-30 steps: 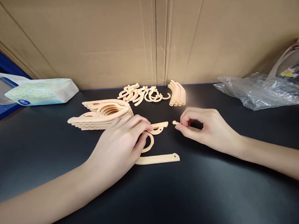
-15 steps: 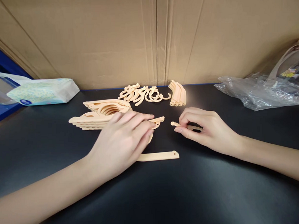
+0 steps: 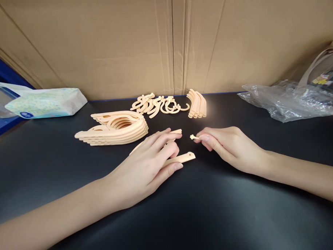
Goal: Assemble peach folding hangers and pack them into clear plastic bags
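Observation:
My left hand (image 3: 148, 162) lies over beige plastic hanger pieces. Its thumb and forefinger close round a flat hanger arm (image 3: 188, 157) with a hole near its end. Another hanger piece (image 3: 177, 131) shows beyond the fingertips, mostly covered by them. My right hand (image 3: 227, 146) pinches a hanger hook (image 3: 193, 137) between thumb and fingers. Only the hook's knobbed stem end sticks out, pointing at the left hand across a small gap; the rest is hidden. Behind the left hand, a stack of hanger bodies (image 3: 114, 132) lies on the table.
Loose hooks (image 3: 156, 104) lie at the back of the black table (image 3: 186, 219), beside a bundle of curved beige pieces (image 3: 197, 104). A tissue pack (image 3: 48, 103) sits back left. Crumpled clear plastic (image 3: 288, 100) is at right. Cardboard (image 3: 111, 43) stands behind.
My left hand has drawn the near hanger arm away from me, its thumb now on it. The right hand has turned the hook, whose curve is now hidden, and tightened its pinch.

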Available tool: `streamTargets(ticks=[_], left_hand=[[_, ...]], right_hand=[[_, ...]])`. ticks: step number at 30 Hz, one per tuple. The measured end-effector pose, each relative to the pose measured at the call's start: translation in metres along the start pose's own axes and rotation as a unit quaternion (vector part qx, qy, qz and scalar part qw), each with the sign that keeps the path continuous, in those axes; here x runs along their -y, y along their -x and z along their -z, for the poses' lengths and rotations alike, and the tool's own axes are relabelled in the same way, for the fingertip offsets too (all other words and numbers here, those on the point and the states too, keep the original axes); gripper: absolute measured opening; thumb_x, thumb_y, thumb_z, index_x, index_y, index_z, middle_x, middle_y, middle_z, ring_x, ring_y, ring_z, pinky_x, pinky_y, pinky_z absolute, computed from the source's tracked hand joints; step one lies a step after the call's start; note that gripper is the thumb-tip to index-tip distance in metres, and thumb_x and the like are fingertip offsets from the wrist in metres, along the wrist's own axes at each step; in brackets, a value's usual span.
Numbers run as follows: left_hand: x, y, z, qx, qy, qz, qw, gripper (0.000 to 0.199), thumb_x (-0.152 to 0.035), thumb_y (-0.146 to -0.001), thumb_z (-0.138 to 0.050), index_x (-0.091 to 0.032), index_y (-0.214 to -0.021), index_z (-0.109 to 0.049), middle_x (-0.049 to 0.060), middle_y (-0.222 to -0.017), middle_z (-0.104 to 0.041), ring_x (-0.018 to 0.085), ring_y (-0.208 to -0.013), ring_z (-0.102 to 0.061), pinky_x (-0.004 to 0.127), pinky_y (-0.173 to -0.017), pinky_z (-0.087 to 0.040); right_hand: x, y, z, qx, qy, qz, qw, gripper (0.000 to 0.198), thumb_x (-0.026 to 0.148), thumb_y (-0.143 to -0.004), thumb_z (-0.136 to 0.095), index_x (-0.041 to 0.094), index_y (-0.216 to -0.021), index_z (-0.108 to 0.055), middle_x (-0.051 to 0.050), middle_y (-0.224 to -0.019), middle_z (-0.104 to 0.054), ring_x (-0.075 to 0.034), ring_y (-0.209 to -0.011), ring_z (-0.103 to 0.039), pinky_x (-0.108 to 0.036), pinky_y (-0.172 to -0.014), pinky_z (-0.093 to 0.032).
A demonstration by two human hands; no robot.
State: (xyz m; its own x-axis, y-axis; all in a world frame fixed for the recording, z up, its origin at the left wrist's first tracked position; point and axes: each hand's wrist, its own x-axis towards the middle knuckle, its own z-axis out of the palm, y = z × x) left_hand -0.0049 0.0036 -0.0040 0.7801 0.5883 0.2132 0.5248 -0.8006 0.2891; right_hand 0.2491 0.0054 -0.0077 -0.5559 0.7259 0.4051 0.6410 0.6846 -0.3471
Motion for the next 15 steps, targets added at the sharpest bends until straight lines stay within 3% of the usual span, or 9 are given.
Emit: streamTargets(ticks=[4,15], left_hand=[[-0.0027,-0.0004,0.0003,-0.023,0.023,0.013,0.999,0.015,-0.032,-0.106,-0.039,-0.023,-0.094,-0.043,0.007,-0.15,-0.047,0.022,-0.146,-0.035,0.045,-0.112,-0.041],[-0.0012,0.0007,-0.0055,-0.049,0.024,0.005,0.999,0.014,-0.034,-0.107,-0.037,-0.024,-0.098,-0.041,0.009,-0.15,-0.047,0.022,-0.148,-0.033,0.046,-0.114,-0.04]], right_hand=[[-0.0014,0.0022,-0.0021,0.008,0.011,0.038,0.999,0.037,0.032,-0.108,-0.031,0.018,-0.095,-0.063,-0.004,-0.083,-0.073,-0.014,-0.065,-0.068,-0.025,-0.059,-0.047],[-0.0024,0.0003,0.0006,0.047,0.004,0.084,0.995,0.043,0.037,-0.109,-0.026,0.017,-0.095,-0.061,0.0,-0.068,-0.064,-0.01,-0.051,-0.056,-0.023,-0.05,-0.037]])
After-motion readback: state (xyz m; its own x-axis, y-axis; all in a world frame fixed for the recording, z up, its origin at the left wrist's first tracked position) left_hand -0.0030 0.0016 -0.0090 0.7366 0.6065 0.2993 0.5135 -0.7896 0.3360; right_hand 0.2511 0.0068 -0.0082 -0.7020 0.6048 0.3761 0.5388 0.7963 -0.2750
